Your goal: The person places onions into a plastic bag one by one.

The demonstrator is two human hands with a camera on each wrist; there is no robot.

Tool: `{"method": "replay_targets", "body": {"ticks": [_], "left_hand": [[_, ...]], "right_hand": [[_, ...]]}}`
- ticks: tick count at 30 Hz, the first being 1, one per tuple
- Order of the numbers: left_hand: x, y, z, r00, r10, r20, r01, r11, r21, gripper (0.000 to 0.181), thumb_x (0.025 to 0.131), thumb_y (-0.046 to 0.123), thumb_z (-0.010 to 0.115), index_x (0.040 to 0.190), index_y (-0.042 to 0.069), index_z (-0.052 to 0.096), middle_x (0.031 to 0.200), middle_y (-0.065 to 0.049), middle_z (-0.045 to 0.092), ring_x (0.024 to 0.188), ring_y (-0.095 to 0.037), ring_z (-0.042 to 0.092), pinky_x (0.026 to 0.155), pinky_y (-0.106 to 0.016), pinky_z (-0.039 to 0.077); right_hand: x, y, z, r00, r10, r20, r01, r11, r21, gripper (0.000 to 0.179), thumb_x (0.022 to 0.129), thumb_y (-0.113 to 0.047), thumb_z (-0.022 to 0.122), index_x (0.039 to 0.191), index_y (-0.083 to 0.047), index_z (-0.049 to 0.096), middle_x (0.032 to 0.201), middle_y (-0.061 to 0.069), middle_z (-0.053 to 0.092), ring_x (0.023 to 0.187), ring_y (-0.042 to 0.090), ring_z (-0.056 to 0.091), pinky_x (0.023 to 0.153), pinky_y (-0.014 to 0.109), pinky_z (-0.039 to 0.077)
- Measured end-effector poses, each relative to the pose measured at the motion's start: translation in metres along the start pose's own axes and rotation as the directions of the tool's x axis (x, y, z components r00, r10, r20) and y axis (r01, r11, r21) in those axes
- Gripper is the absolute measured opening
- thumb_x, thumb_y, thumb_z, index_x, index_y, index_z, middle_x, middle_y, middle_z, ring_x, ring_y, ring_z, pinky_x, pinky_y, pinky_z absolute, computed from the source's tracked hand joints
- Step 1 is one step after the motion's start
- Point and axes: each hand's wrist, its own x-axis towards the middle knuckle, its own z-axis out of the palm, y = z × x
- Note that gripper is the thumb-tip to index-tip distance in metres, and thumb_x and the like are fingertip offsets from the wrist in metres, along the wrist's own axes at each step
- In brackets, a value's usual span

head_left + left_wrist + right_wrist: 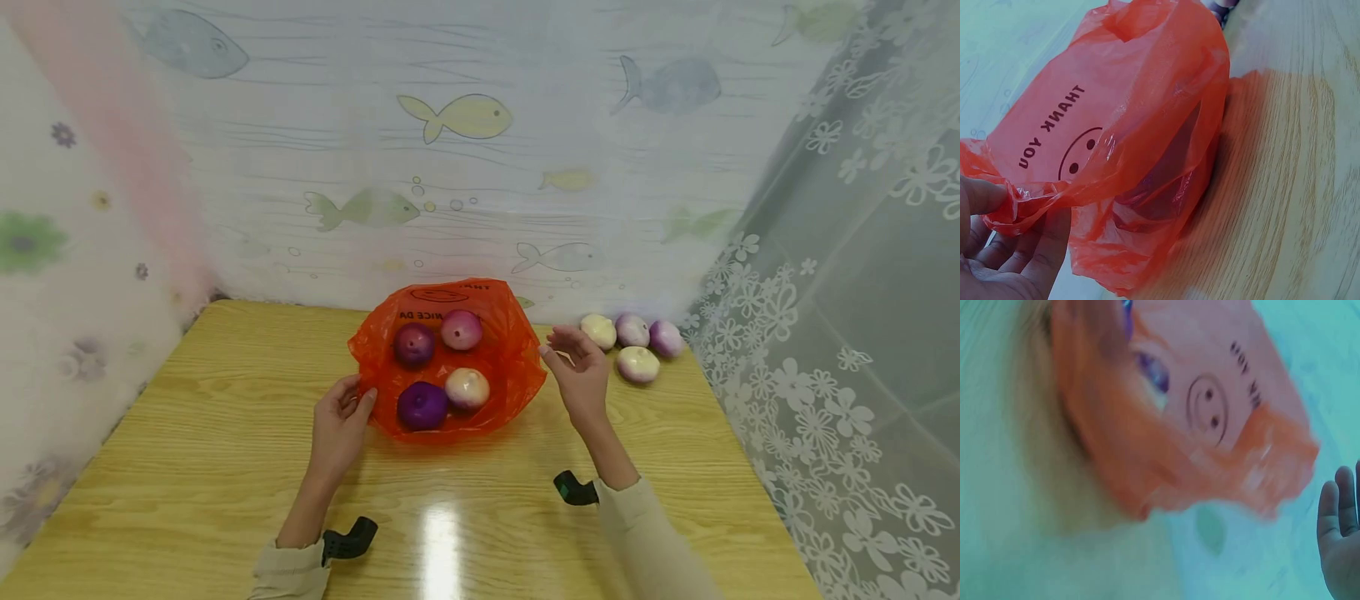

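Note:
A red plastic bag (517, 375) with dark printing stands mouth-up on the table, its rim spread wide. Several onions lie inside, among them a dark purple onion (422, 406), a pinkish onion (461, 330) and a pale onion (467, 389). My left hand (339, 425) pinches the bag's left rim; in the left wrist view the gathered plastic sits between thumb and fingers. Just beyond the right rim, my right hand (581, 379) holds nothing, its fingers loosely bent. The right wrist view shows its fingers (1330, 509) apart from the bag.
More onions rest at the table's back right corner: a pale onion (597, 332), a purple onion (666, 338) and others close by. The wooden table (225, 433) meets a fish-print curtain (465, 208) behind. A flower-patterned sheet (825, 392) borders the right side.

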Motion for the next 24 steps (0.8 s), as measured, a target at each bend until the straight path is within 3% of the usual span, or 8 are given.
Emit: {"method": "replay_targets", "body": {"ticks": [4,11,15,19,24], "left_hand": [[-0.001,0.001,0.000,1.000,-0.002,-0.002,0.002,1.000,-0.007,0.031,0.093,0.017,0.058,0.119,0.000,0.054,0.113,-0.015,0.060,0.092,-0.011,0.059,0.077,-0.013,0.049],[-0.003,0.009,-0.001,0.999,-0.038,0.013,0.039,0.999,-0.027,0.030,0.093,0.012,0.057,0.120,-0.001,0.053,0.115,-0.017,0.059,0.092,-0.011,0.059,0.076,-0.013,0.049],[-0.005,0.014,-0.001,0.999,-0.038,0.014,0.038,0.999,-0.024,0.030,0.093,0.008,0.056,0.121,-0.003,0.052,0.116,-0.018,0.058,0.093,-0.014,0.058,0.075,-0.012,0.049],[-0.002,0.007,-0.001,0.999,-0.035,0.007,0.035,0.999,-0.008,0.031,0.093,0.012,0.057,0.121,0.000,0.053,0.115,-0.016,0.059,0.095,-0.015,0.057,0.077,-0.012,0.048],[-0.001,-0.001,-0.001,1.000,0.001,-0.004,-0.001,1.000,0.010,0.031,0.093,0.016,0.058,0.120,0.001,0.054,0.112,-0.015,0.060,0.094,-0.013,0.057,0.078,-0.012,0.047]], "right_hand": [[-0.009,0.019,-0.021,0.993,0.054,-0.104,-0.058,0.998,-0.038,0.027,0.080,0.004,0.069,0.106,0.001,0.062,0.099,0.013,0.062,0.092,0.020,0.061,0.080,0.025,0.052],[-0.014,0.034,-0.059,0.969,0.102,-0.226,-0.129,0.986,-0.106,0.026,0.079,0.007,0.069,0.104,0.009,0.061,0.100,0.029,0.058,0.084,0.016,0.061,0.074,0.020,0.052],[-0.014,0.036,-0.080,0.951,0.104,-0.291,-0.164,0.969,-0.188,0.027,0.078,0.006,0.069,0.104,0.011,0.061,0.100,0.030,0.059,0.081,0.016,0.060,0.070,0.017,0.051],[-0.016,0.041,-0.101,0.931,0.120,-0.346,-0.210,0.949,-0.235,0.031,0.078,0.005,0.070,0.106,0.014,0.060,0.099,0.024,0.062,0.079,0.014,0.060,0.067,0.014,0.050],[-0.015,0.053,-0.127,0.893,0.124,-0.432,-0.240,0.945,-0.224,0.033,0.075,0.006,0.072,0.104,0.016,0.060,0.093,0.028,0.060,0.071,0.010,0.059,0.059,0.012,0.049]]}}
